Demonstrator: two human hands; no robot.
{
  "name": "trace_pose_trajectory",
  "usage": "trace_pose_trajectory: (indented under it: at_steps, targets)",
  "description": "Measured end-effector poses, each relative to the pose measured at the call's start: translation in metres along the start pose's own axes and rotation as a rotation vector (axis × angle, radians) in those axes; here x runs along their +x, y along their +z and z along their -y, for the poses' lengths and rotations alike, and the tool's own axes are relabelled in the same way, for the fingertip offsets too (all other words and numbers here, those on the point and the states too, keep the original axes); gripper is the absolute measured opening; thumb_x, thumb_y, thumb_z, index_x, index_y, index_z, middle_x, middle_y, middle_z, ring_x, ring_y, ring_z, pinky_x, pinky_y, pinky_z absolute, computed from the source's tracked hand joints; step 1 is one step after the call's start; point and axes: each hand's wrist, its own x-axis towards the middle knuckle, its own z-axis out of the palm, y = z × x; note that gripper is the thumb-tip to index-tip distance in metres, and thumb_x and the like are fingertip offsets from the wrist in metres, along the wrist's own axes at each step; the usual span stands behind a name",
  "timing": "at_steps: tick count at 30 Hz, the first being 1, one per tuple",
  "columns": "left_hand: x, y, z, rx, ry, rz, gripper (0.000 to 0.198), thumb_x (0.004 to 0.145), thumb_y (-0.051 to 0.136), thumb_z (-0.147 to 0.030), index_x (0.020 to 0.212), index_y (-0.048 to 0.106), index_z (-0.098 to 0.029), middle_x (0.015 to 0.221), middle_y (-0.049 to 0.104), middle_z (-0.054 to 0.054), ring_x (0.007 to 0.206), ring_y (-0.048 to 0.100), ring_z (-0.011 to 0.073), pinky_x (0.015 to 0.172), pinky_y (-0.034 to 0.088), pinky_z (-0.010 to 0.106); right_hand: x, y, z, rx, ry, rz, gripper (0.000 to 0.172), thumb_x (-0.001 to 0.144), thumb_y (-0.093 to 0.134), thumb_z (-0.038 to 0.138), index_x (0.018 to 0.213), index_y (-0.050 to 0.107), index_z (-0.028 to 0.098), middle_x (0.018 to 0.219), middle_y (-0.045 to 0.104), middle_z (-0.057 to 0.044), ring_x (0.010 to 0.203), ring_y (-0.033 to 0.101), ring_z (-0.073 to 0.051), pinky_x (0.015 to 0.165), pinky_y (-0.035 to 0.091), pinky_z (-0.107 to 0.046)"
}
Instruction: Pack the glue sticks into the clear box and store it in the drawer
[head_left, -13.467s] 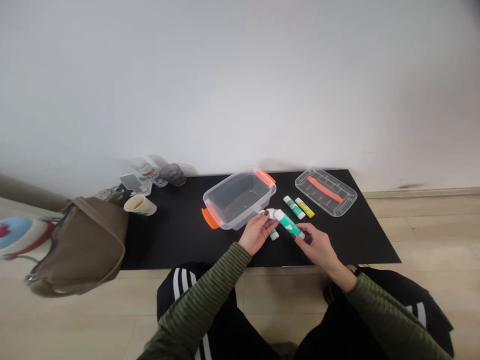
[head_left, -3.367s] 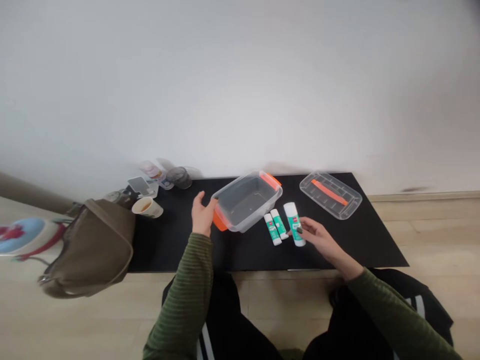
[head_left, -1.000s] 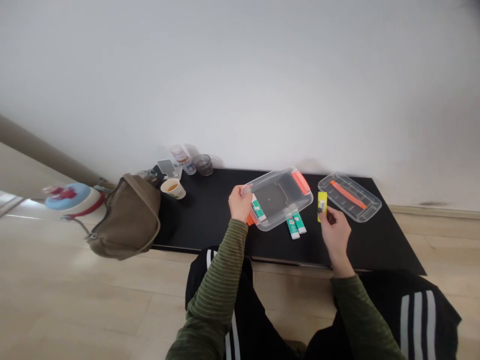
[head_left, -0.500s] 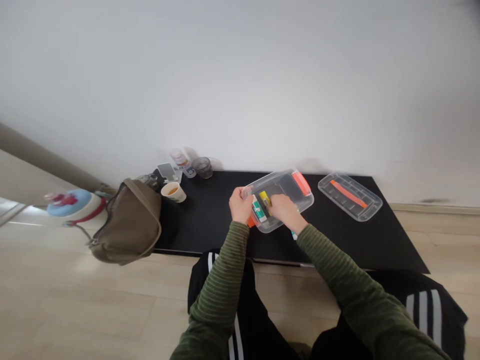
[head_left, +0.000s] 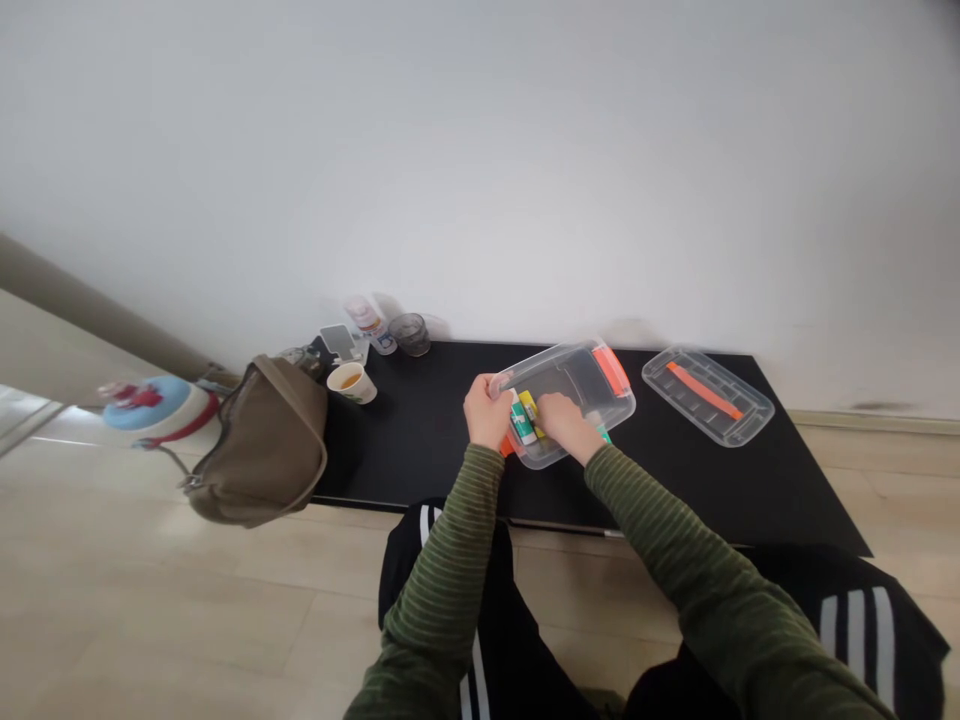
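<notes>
My left hand [head_left: 487, 412] is closed on the left end of a clear plastic box [head_left: 559, 370] with orange clips, thumb at its rim. The box is tilted above a black table. Inside, at its left end, lie a green-and-white tube [head_left: 523, 420] like a glue stick and a yellow tube [head_left: 528, 404] beside it. My right hand [head_left: 568, 425] reaches into the box, its fingers curled against the yellow tube; the fingertips are partly hidden. A small green-and-white end [head_left: 604, 435] shows beside my right wrist; I cannot tell what it belongs to.
On the black table [head_left: 450, 400], a clear lid [head_left: 709, 395] with an orange handle lies to the right. At left are a paper cup [head_left: 352, 382] of brownish liquid, a dark glass [head_left: 410, 335], a white bottle [head_left: 373, 325], a brown bag [head_left: 262, 440] and a blue-topped bottle [head_left: 161, 408].
The whole view has shifted slightly. My right hand has turned a little inside the box, and the green-and-white end near its wrist shows higher up. My left hand keeps its hold.
</notes>
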Motion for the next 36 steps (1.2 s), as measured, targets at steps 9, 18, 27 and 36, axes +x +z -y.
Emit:
trace_pose_trajectory:
  at_steps: [9, 18, 27, 36]
  targets:
    - [0.001, 0.0, -0.001, -0.021, -0.007, 0.014, 0.022, 0.066, 0.057, -0.01, 0.084, 0.066, -0.019, 0.081, 0.067, -0.001, 0.074, 0.059, 0.0149, 0.069, 0.044, 0.025, -0.07, -0.008, -0.048, 0.553, -0.17, -0.858, 0.034, 0.098, 0.04, 0.032, 0.116, 0.066, 0.02, 0.105, 0.069, -0.01, 0.089, 0.065, -0.018, 0.082, 0.05, -0.029]
    - [-0.001, 0.001, -0.004, -0.032, -0.016, 0.003, 0.021, 0.065, 0.056, -0.01, 0.083, 0.065, -0.018, 0.079, 0.066, -0.002, 0.073, 0.059, 0.0139, 0.069, 0.044, 0.024, -0.086, 0.072, -0.133, 0.732, 0.118, -0.87, 0.03, 0.086, 0.054, 0.038, 0.098, 0.067, 0.015, 0.086, 0.064, -0.007, 0.073, 0.058, -0.017, 0.071, 0.048, -0.032]
    - [0.001, 0.001, -0.001, -0.027, -0.016, 0.003, 0.022, 0.065, 0.056, -0.012, 0.084, 0.065, -0.018, 0.079, 0.066, -0.002, 0.071, 0.058, 0.0134, 0.067, 0.044, 0.024, -0.072, 0.087, -0.138, 0.47, 0.088, -0.625, 0.034, 0.086, 0.052, 0.037, 0.107, 0.066, 0.015, 0.103, 0.063, -0.012, 0.093, 0.057, -0.023, 0.079, 0.045, -0.034]
    - [0.0, 0.001, -0.005, -0.027, -0.024, 0.003, 0.022, 0.065, 0.056, -0.011, 0.083, 0.065, -0.019, 0.08, 0.067, -0.001, 0.073, 0.058, 0.0138, 0.069, 0.045, 0.024, -0.094, 0.087, -0.155, 0.279, 0.252, -0.611, 0.032, 0.085, 0.055, 0.035, 0.109, 0.07, 0.019, 0.098, 0.063, -0.01, 0.097, 0.054, -0.025, 0.077, 0.042, -0.033]
